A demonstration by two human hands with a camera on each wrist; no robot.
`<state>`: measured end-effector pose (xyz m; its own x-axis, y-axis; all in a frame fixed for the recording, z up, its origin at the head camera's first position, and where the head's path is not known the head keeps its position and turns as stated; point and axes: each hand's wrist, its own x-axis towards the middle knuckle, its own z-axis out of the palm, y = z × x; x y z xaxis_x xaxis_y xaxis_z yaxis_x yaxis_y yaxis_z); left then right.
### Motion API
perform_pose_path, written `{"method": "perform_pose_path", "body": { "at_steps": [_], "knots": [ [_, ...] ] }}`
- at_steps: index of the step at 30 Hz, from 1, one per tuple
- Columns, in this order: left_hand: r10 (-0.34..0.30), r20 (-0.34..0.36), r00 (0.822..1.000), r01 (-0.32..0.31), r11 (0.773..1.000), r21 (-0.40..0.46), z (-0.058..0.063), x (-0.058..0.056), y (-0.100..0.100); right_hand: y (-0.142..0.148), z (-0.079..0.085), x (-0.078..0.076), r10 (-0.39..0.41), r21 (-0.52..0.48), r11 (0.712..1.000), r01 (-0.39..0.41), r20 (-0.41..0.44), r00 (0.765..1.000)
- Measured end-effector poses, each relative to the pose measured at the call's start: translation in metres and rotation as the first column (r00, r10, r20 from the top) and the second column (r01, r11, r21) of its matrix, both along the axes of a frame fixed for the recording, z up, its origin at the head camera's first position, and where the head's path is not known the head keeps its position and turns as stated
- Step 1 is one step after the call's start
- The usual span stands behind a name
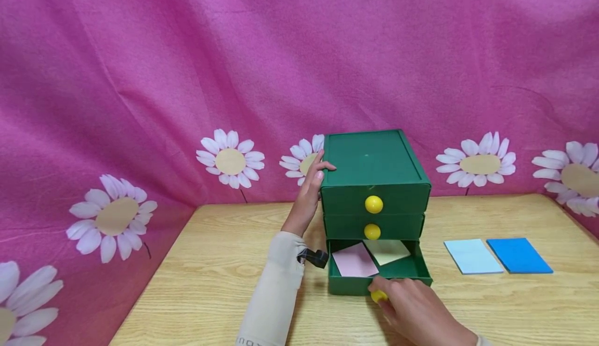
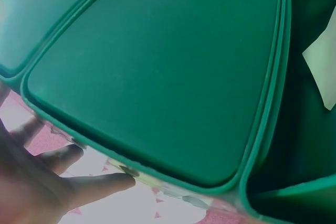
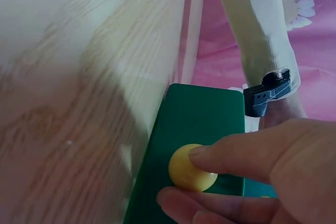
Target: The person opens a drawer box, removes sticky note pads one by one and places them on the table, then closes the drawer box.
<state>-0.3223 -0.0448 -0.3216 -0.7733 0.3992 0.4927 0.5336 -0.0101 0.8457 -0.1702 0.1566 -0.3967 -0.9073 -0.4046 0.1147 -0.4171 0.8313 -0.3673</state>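
Note:
A green three-drawer box (image 1: 374, 158) with yellow ball knobs stands on the table. Its bottom drawer (image 1: 351, 286) is pulled out, while the upper two are closed. Inside lie a pink paper pad (image 1: 354, 260) and a pale yellow pad (image 1: 387, 251). My right hand (image 1: 414, 304) pinches the bottom drawer's yellow knob (image 3: 186, 171) between thumb and fingers. My left hand (image 1: 309, 195) rests against the box's left side, fingers extended, one fingertip over the top edge. In the left wrist view its fingers (image 2: 100, 187) are spread along the box's side.
To the right of the box, a light blue pad (image 1: 473, 256) and a darker blue pad (image 1: 520, 255) lie side by side on the wooden table (image 1: 201, 278). Behind hangs a pink cloth (image 1: 299, 65) with white daisies. A black camera strap (image 1: 313, 257) is on the left wrist.

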Motion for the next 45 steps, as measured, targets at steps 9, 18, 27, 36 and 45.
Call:
{"method": "perform_pose_path", "body": {
  "at_steps": [9, 18, 27, 36, 45],
  "knots": [
    [0.029, -0.012, 1.000, -0.029, 0.999, -0.039, -0.001, 0.001, -0.001, 0.005, 0.003, 0.001, 0.043, -0.046, 0.998, -0.037, 0.138, 0.989],
    [0.016, -0.008, 1.000, -0.016, 0.999, -0.042, 0.002, 0.003, 0.001, 0.009, 0.010, 0.003, 0.045, -0.051, 0.998, -0.035, 0.217, 0.975],
    [0.034, -0.025, 0.999, -0.036, 0.998, -0.053, 0.003, 0.006, 0.001, 0.010, 0.013, 0.005, 0.076, -0.060, 0.996, -0.063, 0.257, 0.963],
    [0.037, -0.008, 0.999, -0.037, 0.999, -0.037, 0.002, 0.004, 0.001, 0.011, 0.016, 0.007, 0.090, -0.042, 0.996, -0.082, 0.258, 0.962],
    [0.030, -0.037, 0.999, -0.030, 1.000, -0.004, -0.018, -0.015, 0.003, 0.012, 0.017, 0.010, 0.105, -0.030, 0.994, -0.101, 0.248, 0.963]
  ]
}}
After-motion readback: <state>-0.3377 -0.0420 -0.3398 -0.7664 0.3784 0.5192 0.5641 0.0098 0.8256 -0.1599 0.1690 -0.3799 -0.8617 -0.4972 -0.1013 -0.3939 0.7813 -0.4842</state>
